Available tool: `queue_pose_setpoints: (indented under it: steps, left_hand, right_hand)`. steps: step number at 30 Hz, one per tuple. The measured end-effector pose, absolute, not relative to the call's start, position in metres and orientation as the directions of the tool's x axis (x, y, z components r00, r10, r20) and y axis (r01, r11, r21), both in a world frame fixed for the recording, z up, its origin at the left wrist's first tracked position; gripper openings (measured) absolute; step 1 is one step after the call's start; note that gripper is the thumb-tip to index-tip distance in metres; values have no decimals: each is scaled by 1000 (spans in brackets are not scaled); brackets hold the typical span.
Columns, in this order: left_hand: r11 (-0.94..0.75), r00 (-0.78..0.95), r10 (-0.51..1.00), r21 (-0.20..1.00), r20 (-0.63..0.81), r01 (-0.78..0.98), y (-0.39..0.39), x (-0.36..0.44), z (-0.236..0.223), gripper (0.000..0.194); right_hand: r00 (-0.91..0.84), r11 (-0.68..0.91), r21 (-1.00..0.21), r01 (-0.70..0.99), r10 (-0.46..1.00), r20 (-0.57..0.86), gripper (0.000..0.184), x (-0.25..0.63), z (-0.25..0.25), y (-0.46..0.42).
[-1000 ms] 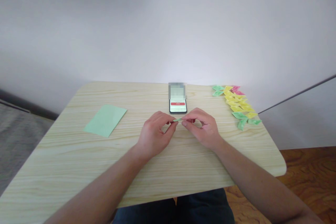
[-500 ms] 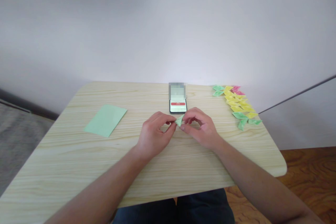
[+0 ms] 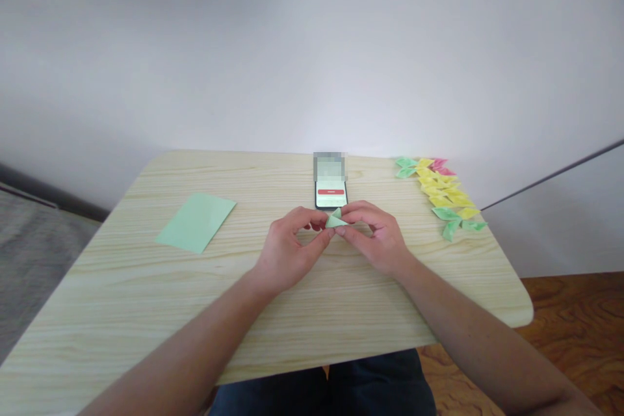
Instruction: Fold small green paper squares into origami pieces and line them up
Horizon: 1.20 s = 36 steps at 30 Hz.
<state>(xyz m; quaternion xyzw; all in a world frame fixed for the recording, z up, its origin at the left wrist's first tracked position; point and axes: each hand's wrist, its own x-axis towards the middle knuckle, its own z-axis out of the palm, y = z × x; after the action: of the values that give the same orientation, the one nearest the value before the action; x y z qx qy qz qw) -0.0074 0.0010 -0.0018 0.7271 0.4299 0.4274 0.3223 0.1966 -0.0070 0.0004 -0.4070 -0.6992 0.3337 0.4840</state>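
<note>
Between my two hands is a small folded piece of green paper (image 3: pixel 335 219), held just above the table in front of the phone. My left hand (image 3: pixel 291 248) pinches its left side between thumb and fingers. From the other side, my right hand (image 3: pixel 374 236) grips the paper's right end, its thumb tip close to my left thumb. One pointed flap of the paper stands up between the fingertips. The fingers partly cover its lower and side edges.
A phone (image 3: pixel 331 198) with a lit screen lies near the wall. Green paper sheets (image 3: pixel 196 223) lie on the left of the wooden table (image 3: pixel 312 325). At the right edge are several folded yellow paper pieces (image 3: pixel 441 188), with green pieces (image 3: pixel 451 224) and pink ones (image 3: pixel 442 168) beside them.
The green paper has turned in my fingers: its point faced down before, and now a flap points up. Both thumbs have drawn together beneath it.
</note>
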Motion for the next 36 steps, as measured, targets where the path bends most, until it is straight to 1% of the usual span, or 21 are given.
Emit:
queue_pose_setpoints:
  steps: [5, 8, 9, 11, 12, 13, 14, 15, 17, 18, 21, 25, 27, 31, 34, 36]
  left_hand:
    - [-418, 247, 905, 834, 347, 359, 2, -8, -2, 12]
    - [-416, 245, 907, 820, 342, 393, 1, -8, -2, 9]
    - [-421, 251, 905, 816, 344, 396, 1, -9, -2, 8]
    - [-441, 274, 893, 810, 356, 386, 0, -9, -2, 6]
    - [-454, 287, 886, 808, 364, 376, 0, -10, -3, 6]
    - [-465, 297, 880, 805, 372, 369, 0, -10, -3, 7]
    - [-472, 303, 875, 802, 377, 365, 0, -10, -2, 7]
    - [-477, 306, 872, 800, 381, 363, -1, -10, -2, 7]
    - [-486, 305, 868, 797, 392, 359, -1, -10, 0, 6]
    - [-494, 308, 863, 794, 400, 355, -1, -10, 1, 6]
    - [-533, 339, 838, 775, 427, 340, 1, -10, 2, 5]
    - [-573, 401, 809, 728, 430, 376, 3, -9, 1, 7]
    - [-596, 433, 794, 689, 427, 413, 4, -9, -1, 9]
    - [-639, 487, 761, 624, 429, 449, 4, -8, -3, 10]
    - [-651, 514, 749, 613, 419, 449, 5, -7, -4, 12]
    - [-647, 521, 749, 620, 408, 444, 5, -7, -5, 14]
  right_hand:
    - [-209, 399, -894, 203, 910, 359, 8, 197, -1, -7]
    - [-193, 340, -921, 189, 933, 305, 10, 198, -3, -7]
    - [-177, 320, -930, 181, 941, 289, 12, 198, -3, -7]
    - [-154, 300, -940, 165, 949, 276, 25, 197, -4, -7]
    - [-152, 304, -938, 166, 948, 280, 32, 197, -5, -8]
    - [-162, 315, -932, 178, 944, 288, 35, 197, -5, -8]
    - [-185, 328, -923, 201, 938, 293, 34, 197, -5, -8]
    - [-211, 336, -914, 229, 933, 290, 27, 196, -5, -9]
    - [-251, 318, -905, 281, 935, 250, 12, 196, -5, -10]
    - [-262, 298, -907, 298, 939, 223, 9, 195, -6, -11]
    - [-275, 275, -898, 343, 944, 184, 9, 195, -7, -11]
    - [-291, 377, -828, 416, 918, 271, 10, 197, -6, -10]
    - [-291, 401, -806, 435, 910, 296, 9, 198, -5, -9]
    - [-270, 336, -827, 451, 934, 233, 5, 198, -4, -10]
    - [-250, 267, -850, 454, 954, 166, 12, 197, -5, -11]
    - [-254, 255, -849, 462, 956, 149, 13, 197, -6, -11]
